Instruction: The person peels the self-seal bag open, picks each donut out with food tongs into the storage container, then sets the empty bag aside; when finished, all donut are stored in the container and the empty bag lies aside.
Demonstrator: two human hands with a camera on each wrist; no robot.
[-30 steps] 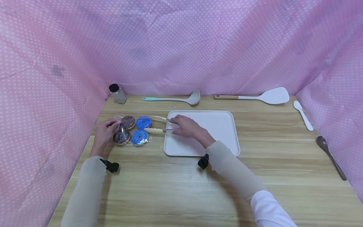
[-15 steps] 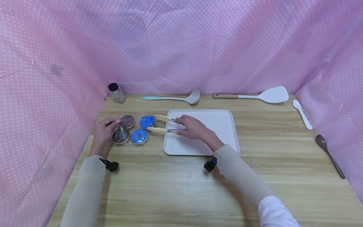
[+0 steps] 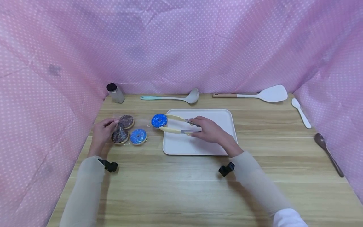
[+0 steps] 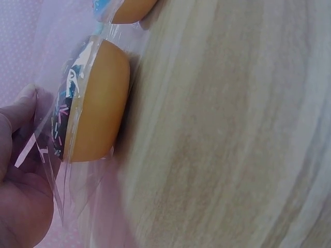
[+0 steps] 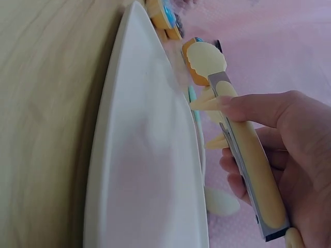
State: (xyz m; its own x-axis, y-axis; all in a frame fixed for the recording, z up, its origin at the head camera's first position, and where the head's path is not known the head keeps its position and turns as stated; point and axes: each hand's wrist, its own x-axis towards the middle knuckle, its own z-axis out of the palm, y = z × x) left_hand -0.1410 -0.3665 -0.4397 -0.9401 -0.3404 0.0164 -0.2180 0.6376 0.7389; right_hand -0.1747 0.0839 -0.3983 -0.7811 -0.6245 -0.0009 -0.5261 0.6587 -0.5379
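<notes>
My left hand (image 3: 102, 134) pinches the edge of a clear plastic bag (image 4: 58, 183) between thumb and fingers. Two chocolate-iced donuts (image 3: 120, 136) with sprinkles lie in or under that film, along with one blue-iced donut (image 3: 138, 136). In my right hand (image 3: 211, 130) is a pair of tongs (image 5: 251, 165) with cream scalloped tips and metal arms. Those tips hold another blue donut (image 3: 159, 120), lifted above the table by the left edge of a white tray (image 3: 195, 149). My right hand hangs over the tray.
Along the back lie a ladle (image 3: 170, 98) and a white turner (image 3: 272, 94), with a black-capped shaker jar (image 3: 116, 94) at the left corner. A small white spoon (image 3: 301, 113) and a brown wooden spoon (image 3: 328, 154) lie at the right. Pink dotted cloth (image 3: 181, 44) surrounds the table.
The tongs have drawn the blue donut right, out of the group and away from the plastic, toward the tray. My right arm has shifted right; the left hand has stayed in place.
</notes>
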